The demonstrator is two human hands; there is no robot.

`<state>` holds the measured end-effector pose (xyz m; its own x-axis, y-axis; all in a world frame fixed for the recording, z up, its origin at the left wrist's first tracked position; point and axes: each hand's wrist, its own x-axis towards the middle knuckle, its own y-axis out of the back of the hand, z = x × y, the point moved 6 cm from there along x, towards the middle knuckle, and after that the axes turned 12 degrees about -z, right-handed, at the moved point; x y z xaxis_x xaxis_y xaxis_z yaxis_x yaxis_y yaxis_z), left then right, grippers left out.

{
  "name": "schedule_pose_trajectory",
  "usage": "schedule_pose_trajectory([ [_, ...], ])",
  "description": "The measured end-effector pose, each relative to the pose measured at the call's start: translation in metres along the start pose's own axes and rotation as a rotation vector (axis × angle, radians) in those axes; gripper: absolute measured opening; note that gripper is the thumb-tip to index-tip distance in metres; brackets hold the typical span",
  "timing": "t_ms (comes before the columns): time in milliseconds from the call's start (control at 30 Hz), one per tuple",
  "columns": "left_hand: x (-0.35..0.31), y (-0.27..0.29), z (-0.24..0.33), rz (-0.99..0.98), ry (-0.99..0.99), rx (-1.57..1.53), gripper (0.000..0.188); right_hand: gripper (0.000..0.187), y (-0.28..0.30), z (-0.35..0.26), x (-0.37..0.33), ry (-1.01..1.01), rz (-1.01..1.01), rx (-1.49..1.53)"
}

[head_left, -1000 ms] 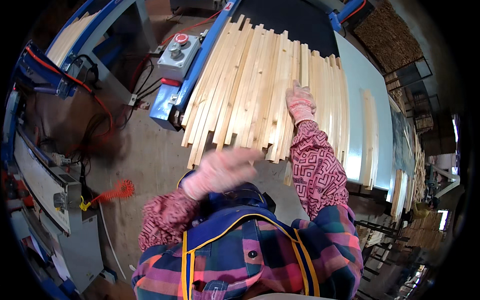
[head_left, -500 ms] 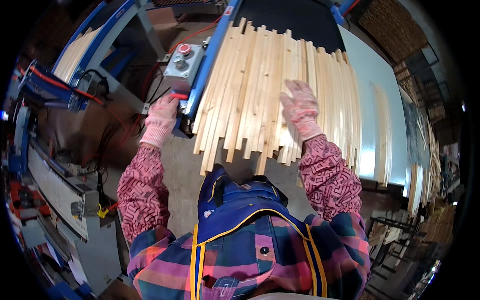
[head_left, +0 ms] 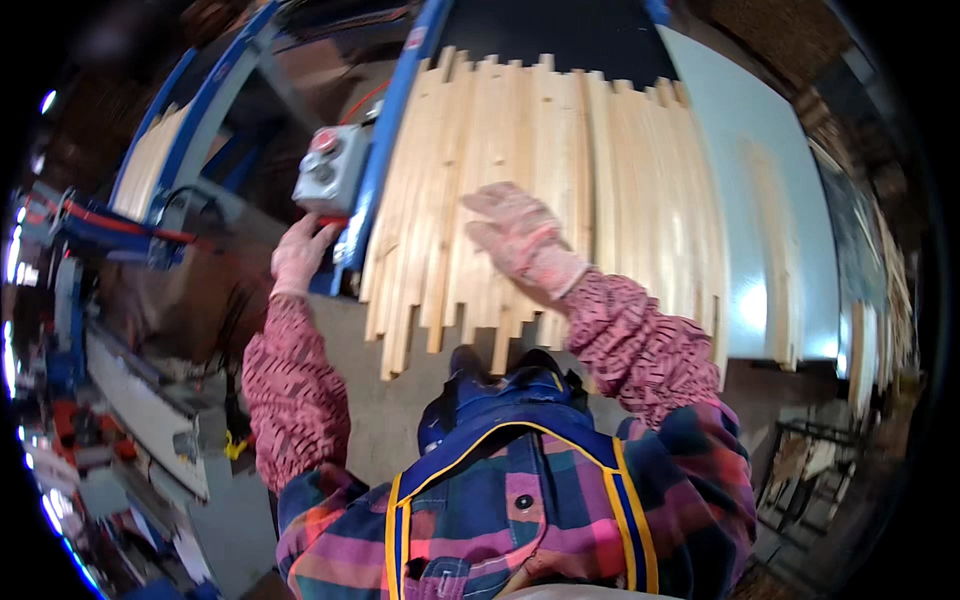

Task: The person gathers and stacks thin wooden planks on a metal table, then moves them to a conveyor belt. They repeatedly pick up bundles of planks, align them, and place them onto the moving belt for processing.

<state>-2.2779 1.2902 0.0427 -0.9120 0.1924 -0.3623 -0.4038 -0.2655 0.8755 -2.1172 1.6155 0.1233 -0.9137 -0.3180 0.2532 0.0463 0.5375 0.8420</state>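
Observation:
Many pale wooden strips [head_left: 520, 150] lie side by side on a black conveyor belt [head_left: 560, 35], their near ends uneven and jutting over the front. My gloved right hand [head_left: 520, 235] is over the strips left of their middle, fingers stretched out and apart from the thumb, gripping none; whether it touches them I cannot tell. My gloved left hand [head_left: 298, 255] is closed at a small red handle [head_left: 331, 221] beside the blue frame, its fingertips partly hidden. Just above that handle sits a grey control box [head_left: 332, 170] with a red button and a metal knob.
The conveyor's blue side rail [head_left: 385, 130] runs along the strips' left. On their right is a pale, glossy panel [head_left: 775, 220] with a few strips on it. Another blue-framed machine [head_left: 205, 115] carrying strips stands at far left. Grey machinery [head_left: 150, 420] is at lower left.
My right hand has moved left across the strips. The left hand stays at the red handle. The whole view has shifted slightly, and the strips' gaps look narrower.

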Motion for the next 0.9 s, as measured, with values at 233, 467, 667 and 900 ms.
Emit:
schedule_pose_trajectory([
  [233,-0.014,-0.005,0.016,0.135,0.122,0.284,0.045,0.033,-0.024,-0.013,0.026,-0.105,-0.089,0.054],
  [467,-0.003,0.005,0.010,0.255,-0.512,0.295,0.034,0.041,-0.069,-0.049,0.069,0.104,0.058,-0.145],
  [667,-0.021,0.046,0.012,0.363,-0.993,0.234,0.021,0.042,-0.092,-0.089,0.088,-0.353,0.060,0.370],
  [900,-0.085,0.026,0.091,0.188,-1.279,-0.235,0.025,0.041,-0.090,-0.068,0.048,-0.481,0.178,0.745],
])
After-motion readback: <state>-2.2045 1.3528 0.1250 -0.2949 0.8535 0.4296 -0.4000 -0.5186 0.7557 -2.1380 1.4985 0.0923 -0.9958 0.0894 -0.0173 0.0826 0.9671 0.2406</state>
